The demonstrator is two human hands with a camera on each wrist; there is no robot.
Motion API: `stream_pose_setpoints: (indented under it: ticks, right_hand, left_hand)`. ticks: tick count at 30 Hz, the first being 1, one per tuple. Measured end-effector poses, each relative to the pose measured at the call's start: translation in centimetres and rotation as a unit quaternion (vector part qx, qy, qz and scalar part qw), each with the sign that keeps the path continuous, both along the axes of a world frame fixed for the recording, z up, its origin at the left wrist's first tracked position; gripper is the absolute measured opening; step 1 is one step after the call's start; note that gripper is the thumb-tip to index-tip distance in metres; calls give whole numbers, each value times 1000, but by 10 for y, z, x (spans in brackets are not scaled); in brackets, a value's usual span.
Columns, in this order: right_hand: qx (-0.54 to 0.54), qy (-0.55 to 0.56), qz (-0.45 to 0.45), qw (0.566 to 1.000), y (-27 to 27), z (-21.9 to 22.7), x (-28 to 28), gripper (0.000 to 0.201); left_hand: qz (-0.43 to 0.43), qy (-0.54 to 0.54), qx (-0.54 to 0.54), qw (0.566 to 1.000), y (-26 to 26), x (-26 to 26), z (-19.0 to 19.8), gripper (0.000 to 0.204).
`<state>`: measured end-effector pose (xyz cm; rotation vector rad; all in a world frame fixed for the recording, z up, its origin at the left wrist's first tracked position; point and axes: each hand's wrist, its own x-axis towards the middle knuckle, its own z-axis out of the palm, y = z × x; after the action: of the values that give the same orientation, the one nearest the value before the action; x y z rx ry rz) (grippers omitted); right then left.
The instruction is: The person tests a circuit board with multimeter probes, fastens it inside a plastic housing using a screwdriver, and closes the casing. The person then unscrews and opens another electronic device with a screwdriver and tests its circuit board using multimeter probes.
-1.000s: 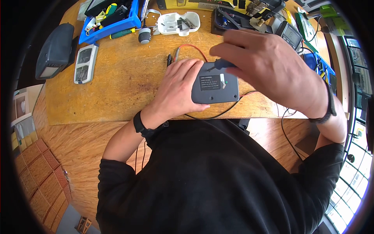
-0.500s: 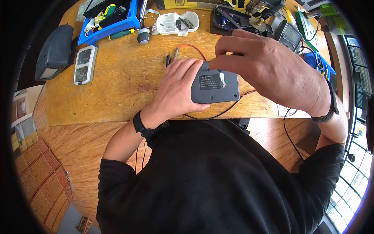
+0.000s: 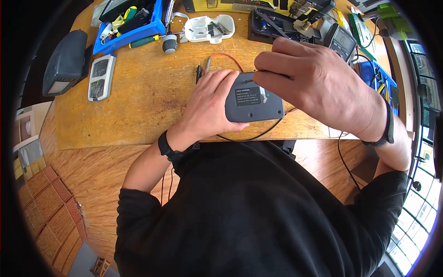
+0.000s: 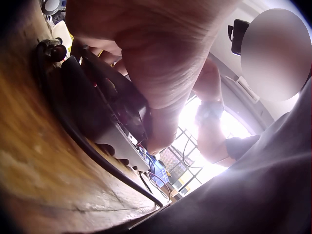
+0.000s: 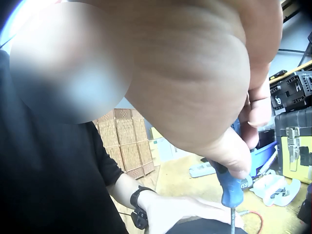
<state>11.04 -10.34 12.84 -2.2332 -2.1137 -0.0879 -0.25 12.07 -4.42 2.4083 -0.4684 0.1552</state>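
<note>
A dark grey battery charger lies label side up near the front edge of the bench. My left hand holds it by its left side, fingers over the far part and thumb along the near edge. Above its right half, my right hand grips a screwdriver; in the right wrist view the blue handle shows below the fingers. Its metal shaft points down at the charger's far edge, by a screw hole. Most of the handle is hidden by my fingers in the head view.
Red and black probe leads lie behind and beneath the charger. Farther back stand a blue bin of tools, a white open case and a multimeter. A white-framed clear box lies at the left.
My right hand has twisted and shifted slightly, so the blue handle seen one second ago is now behind the fingers. The left hand and charger stay almost in place.
</note>
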Motion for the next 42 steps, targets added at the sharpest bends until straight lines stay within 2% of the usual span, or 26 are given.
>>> stream_pose_setpoints:
  ticks: [3, 5, 7, 10, 12, 13, 15, 16, 18, 21, 25, 27, 28, 29, 31, 33, 35, 36, 37, 39, 41, 42]
  right_hand:
    - [4, -5, 6, 1000, -5, -6, 6, 38]
    - [58, -52, 9, 997, -9, -11, 11, 22]
    - [62, -47, 16, 997, -14, -12, 12, 26]
    - [31, -9, -27, 999, -20, -10, 5, 31]
    - [-38, 49, -113, 992, -20, -6, 1, 35]
    - [-37, 49, -115, 991, -18, -7, 2, 35]
    - [70, 95, -63, 991, -10, -9, 7, 39]
    - [70, 96, -62, 991, -6, -8, 8, 39]
    - [80, 119, 21, 989, 1, -5, 10, 37]
    - [99, 175, 23, 979, 4, -5, 5, 35]
    - [140, 123, 6, 982, 7, 4, 9, 32]
    - [169, 114, -37, 978, 10, 15, 13, 32]
    - [172, 133, -92, 972, 11, 22, 11, 27]
    - [268, 94, 33, 958, 27, 13, 33, 26]
    - [243, 135, -51, 959, 13, 31, 27, 26]
    - [249, 117, -78, 958, 9, 30, 29, 25]
    - [311, 250, -153, 904, 4, 13, 42, 23]
    - [317, 173, -121, 925, -3, 10, 53, 18]
    - [318, 173, -121, 924, -10, 5, 49, 18]
    - [347, 236, -325, 848, -26, -13, 33, 24]
    - [350, 243, -357, 831, -43, -32, 25, 24]
    - [343, 280, -412, 796, -49, -42, 16, 25]
  left_hand:
    - [2, 4, -5, 1000, 1, 1, 0, 114]
    - [2, 5, -7, 1000, 2, 0, -1, 114]
    - [-3, -10, 0, 1000, 2, 1, -1, 113]
    - [-3, -18, 14, 1000, 1, 1, 0, 112]
    - [-2, -24, 16, 1000, -2, 1, 2, 112]
    - [1, -29, 17, 999, -3, 1, 3, 112]
    - [1, -41, 28, 999, -5, 1, 7, 112]
    - [3, -54, 40, 998, -6, 1, 8, 111]
    - [0, -54, 36, 998, -7, 1, 7, 111]
    - [-4, -52, 29, 998, -7, -1, 11, 110]
    - [15, -22, 17, 999, 3, 2, 32, 111]
    - [32, -48, 19, 998, 12, 9, 40, 109]
    - [49, -73, 21, 996, 17, 13, 43, 108]
    - [49, -74, 23, 996, 24, 17, 45, 108]
    - [60, -73, 31, 995, 38, 22, 48, 108]
    - [65, -81, 35, 994, 50, 22, 47, 107]
    - [74, -67, 36, 994, 64, 20, 46, 109]
    - [81, -63, 39, 994, 73, 18, 46, 110]
    - [81, -64, 40, 994, 84, 16, 45, 110]
    - [98, -42, 35, 994, 111, 10, 43, 111]
    - [106, -10, 29, 994, 137, 0, 45, 111]
    - [111, -1, 33, 993, 153, -5, 41, 111]
